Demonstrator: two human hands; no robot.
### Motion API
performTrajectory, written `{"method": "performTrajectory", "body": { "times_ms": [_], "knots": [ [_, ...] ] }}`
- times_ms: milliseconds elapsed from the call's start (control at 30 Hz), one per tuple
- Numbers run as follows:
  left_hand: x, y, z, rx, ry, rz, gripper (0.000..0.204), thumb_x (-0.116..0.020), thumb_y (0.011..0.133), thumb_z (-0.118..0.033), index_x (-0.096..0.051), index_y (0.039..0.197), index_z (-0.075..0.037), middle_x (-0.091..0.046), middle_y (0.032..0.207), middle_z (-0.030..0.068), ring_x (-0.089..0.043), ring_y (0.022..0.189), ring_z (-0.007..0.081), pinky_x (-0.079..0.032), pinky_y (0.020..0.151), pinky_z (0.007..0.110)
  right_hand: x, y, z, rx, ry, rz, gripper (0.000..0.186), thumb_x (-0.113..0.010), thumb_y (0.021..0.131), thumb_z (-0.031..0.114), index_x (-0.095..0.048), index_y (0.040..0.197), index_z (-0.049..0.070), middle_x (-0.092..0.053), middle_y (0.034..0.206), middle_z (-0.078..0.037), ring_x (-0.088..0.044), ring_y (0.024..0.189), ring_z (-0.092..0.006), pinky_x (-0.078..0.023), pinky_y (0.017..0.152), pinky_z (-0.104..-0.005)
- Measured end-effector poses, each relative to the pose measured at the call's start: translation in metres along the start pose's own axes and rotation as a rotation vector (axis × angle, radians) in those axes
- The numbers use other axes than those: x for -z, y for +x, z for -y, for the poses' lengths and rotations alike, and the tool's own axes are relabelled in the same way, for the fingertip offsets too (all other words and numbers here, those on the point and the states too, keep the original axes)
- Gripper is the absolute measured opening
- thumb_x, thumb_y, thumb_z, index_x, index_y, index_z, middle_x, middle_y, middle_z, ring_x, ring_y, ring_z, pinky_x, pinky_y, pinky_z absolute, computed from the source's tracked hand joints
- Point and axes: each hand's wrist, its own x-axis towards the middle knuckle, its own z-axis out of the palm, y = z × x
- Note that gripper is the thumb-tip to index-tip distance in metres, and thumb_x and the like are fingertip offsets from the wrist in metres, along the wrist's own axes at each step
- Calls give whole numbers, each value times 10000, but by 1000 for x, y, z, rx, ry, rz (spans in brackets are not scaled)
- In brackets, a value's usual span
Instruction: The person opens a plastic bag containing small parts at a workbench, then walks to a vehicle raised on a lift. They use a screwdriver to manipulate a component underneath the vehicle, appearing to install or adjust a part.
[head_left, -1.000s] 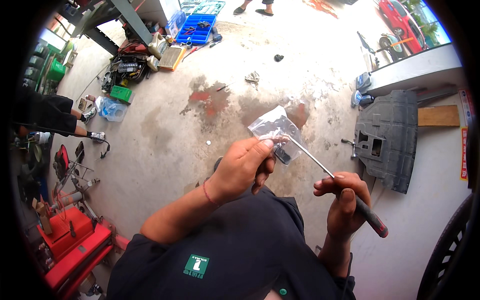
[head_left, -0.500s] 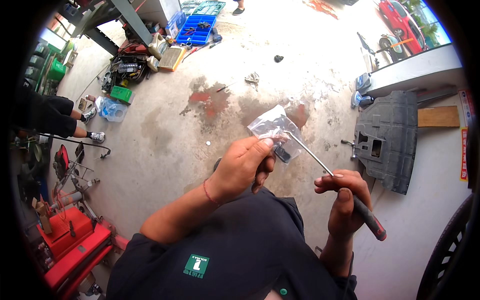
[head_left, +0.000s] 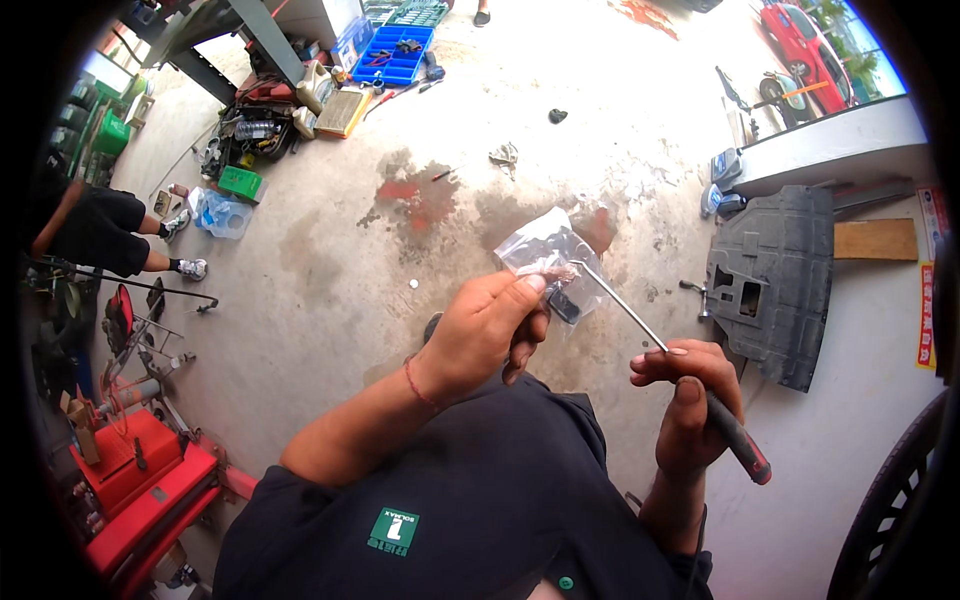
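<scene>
My left hand [head_left: 485, 330] pinches a clear plastic bag [head_left: 545, 245] between thumb and curled fingers. A small black object [head_left: 563, 303] shows through the bag's plastic. My right hand [head_left: 695, 410], at the lower right, grips a long tool [head_left: 632, 314] with a thin metal shaft and a black-and-red handle [head_left: 745, 450]. The shaft's slightly bent end lies against or inside the bag, close to my left thumb; I cannot tell which.
A person [head_left: 95, 225] in black shorts is at left, above a red machine [head_left: 140, 450]. Behind lie tools, a blue tray [head_left: 395, 55] and containers [head_left: 240, 183]. A grey panel [head_left: 780, 285] leans at right, near a tire [head_left: 890, 480]. Another person's foot [head_left: 482, 18] shows at top.
My hands, the bag and the tool are almost still. The person at left now shows a bare arm. At the top, another person's feet have moved up, mostly out of view.
</scene>
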Motion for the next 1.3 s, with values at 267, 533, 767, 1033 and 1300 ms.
{"method": "performTrajectory", "body": {
  "times_ms": [267, 533, 767, 1033, 1300],
  "knots": [
    [0, 0, -3, -21, 13, 4, 421, -399, 1050, -279, -568, 1274, 35, -547, 778, 41, -512, 511, 107, -441, 424, 251, 4, -4, 2, 16, 18, 65, 252, -520, 976, 163, -614, 1012, -68, -677, 889, -201, -677, 746, -222, -576, 666, -309],
    [1, 2, -4, -15, 19, 10, 428, -393, 1052, -278, -561, 1291, 35, -541, 775, 33, -502, 518, 98, -442, 437, 245, 0, 3, -2, 11, 47, 2, 253, -518, 980, 166, -614, 1012, -66, -662, 914, -205, -683, 749, -228, -577, 658, -317],
    [0, 2, -3, 13, 4, -6, 421, -410, 1048, -286, -560, 1292, 22, -550, 782, 39, -510, 530, 106, -436, 437, 251, 5, -1, -3, -47, 84, -2, 262, -521, 984, 178, -606, 1033, -65, -653, 907, -196, -684, 751, -232, -581, 656, -318],
    [0, 2, -7, 16, -4, -4, 389, -423, 1052, -279, -565, 1275, 7, -551, 775, 23, -510, 526, 82, -436, 432, 240, 3, 3, -2, -31, 100, 34, 263, -504, 989, 169, -603, 1031, -71, -652, 900, -190, -685, 758, -232, -584, 666, -316],
    [0, 2, -9, 2, 15, -11, 332, -430, 1054, -278, -593, 1142, -3, -549, 766, 13, -510, 524, 71, -437, 419, 238, 1, 7, -5, -7, 104, 59, 267, -493, 996, 176, -603, 1044, -63, -658, 921, -192, -689, 786, -236, -587, 663, -324]
  ]
}}
